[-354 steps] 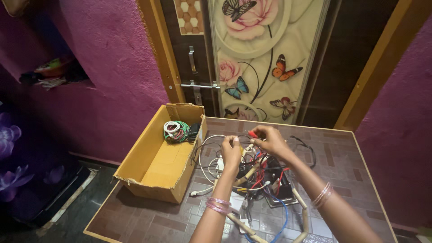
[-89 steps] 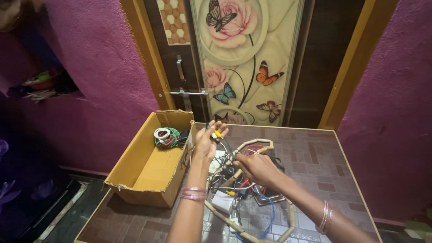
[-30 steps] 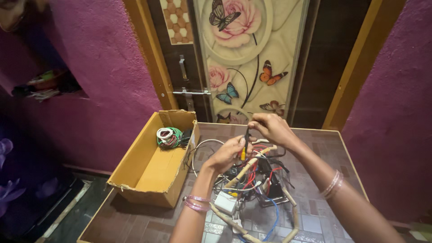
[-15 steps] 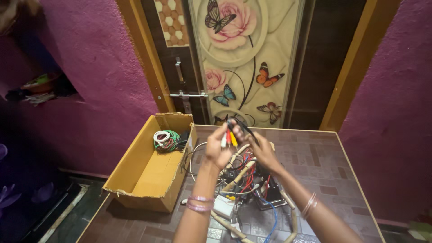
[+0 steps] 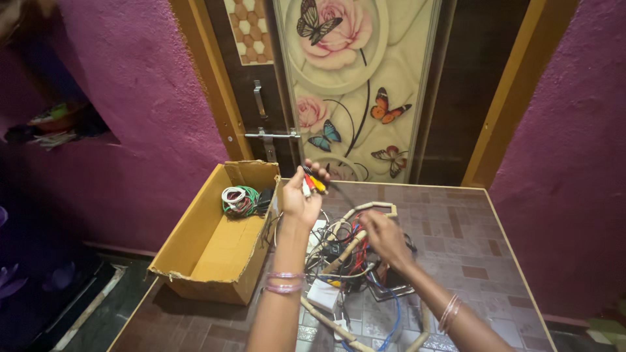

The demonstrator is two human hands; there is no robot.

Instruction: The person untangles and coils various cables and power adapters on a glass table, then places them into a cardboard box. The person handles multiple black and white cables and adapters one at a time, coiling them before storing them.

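Holding the plugs [image 5: 312,183] pinched in the raised left hand [image 5: 300,199] beside the box [image 5: 215,241], the right hand [image 5: 383,236] presses loosely on the wire pile [image 5: 349,251]; steady the pile while drawing the cable free slowly.

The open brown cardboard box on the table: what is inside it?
Inside the open brown cardboard box, at its far end, lie coiled white and green cables beside a small black item. The near wall hides part of the floor.
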